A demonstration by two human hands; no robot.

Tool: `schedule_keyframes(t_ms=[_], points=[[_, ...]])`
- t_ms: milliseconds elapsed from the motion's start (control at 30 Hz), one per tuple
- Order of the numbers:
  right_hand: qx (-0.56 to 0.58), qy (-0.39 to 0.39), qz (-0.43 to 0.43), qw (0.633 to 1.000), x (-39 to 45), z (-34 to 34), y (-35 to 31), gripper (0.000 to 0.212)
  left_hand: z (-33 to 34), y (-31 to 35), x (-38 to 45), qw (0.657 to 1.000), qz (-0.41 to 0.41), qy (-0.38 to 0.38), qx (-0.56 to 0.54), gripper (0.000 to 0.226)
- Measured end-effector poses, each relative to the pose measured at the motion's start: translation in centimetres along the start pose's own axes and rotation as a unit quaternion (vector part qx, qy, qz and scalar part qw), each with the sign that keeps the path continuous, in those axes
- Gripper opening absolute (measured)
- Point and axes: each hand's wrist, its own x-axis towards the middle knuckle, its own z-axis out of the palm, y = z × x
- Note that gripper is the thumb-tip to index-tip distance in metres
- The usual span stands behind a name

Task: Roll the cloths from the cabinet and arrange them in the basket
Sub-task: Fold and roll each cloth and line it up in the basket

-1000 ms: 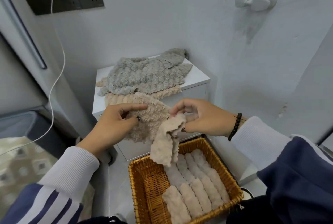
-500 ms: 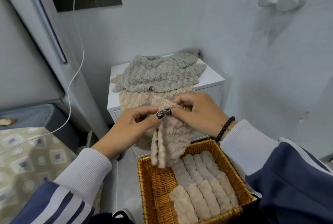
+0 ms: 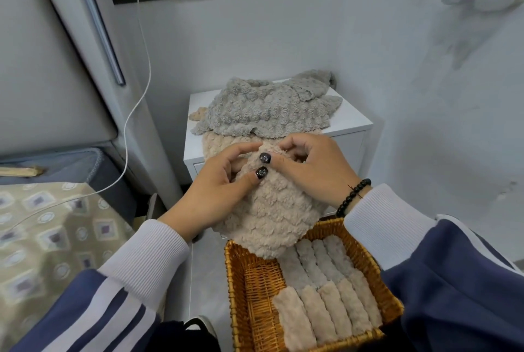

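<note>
Right, both hands pinch the beige cloth [image 3: 269,218] at its top edge, left hand [image 3: 215,195] and right hand [image 3: 314,170] thumbs together; it hangs just above the basket [image 3: 255,289], in front of the cabinet [image 3: 351,122]. Rolled cloths [image 3: 326,295] fill the basket's right side.

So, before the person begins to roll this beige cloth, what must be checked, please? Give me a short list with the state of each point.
1. Both hands hold the beige cloth: ok. The left hand and right hand pinch its top edge.
2. Cloth folded flat and even: cannot tell; it hangs bunched between the hands.
3. Free space in the basket: ok, its left side is bare.
4. Rolls already in the basket lie in neat rows: ok.
5. More cloths wait on the cabinet: ok, a grey cloth lies on top of the pile.
</note>
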Motion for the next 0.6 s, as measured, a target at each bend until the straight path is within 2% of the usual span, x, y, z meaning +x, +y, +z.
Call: schedule_keyframes(t_ms=[233,400,433,500,533,600], points=[[0.033,-0.024,0.013,0.999,0.6,0.6,-0.8,0.018,-2.7,0.0,-0.4,0.992,-0.04,0.107,-0.046,0.039],[0.043,0.088,0.002,0.995,1.3,1.9,-0.9,0.012,-3.3,-0.1,-0.4,0.977,-0.094,0.135,-0.134,0.041],[0.065,0.109,0.014,0.992,1.5,2.4,-0.9,0.016,-3.4,0.0,-0.4,0.973,-0.1,0.145,-0.149,0.04],[0.139,0.107,0.083,0.981,1.8,3.3,-0.8,0.039,-3.7,0.3,-0.3,0.962,-0.107,0.175,-0.178,0.036],[0.205,0.078,0.135,0.966,2.0,3.8,-0.8,0.055,-3.9,0.5,-0.3,0.955,-0.108,0.192,-0.197,0.034],[0.365,-0.014,0.229,0.902,2.0,4.5,-1.0,0.077,-4.3,0.7,-0.3,0.937,-0.112,0.227,-0.24,0.028]])
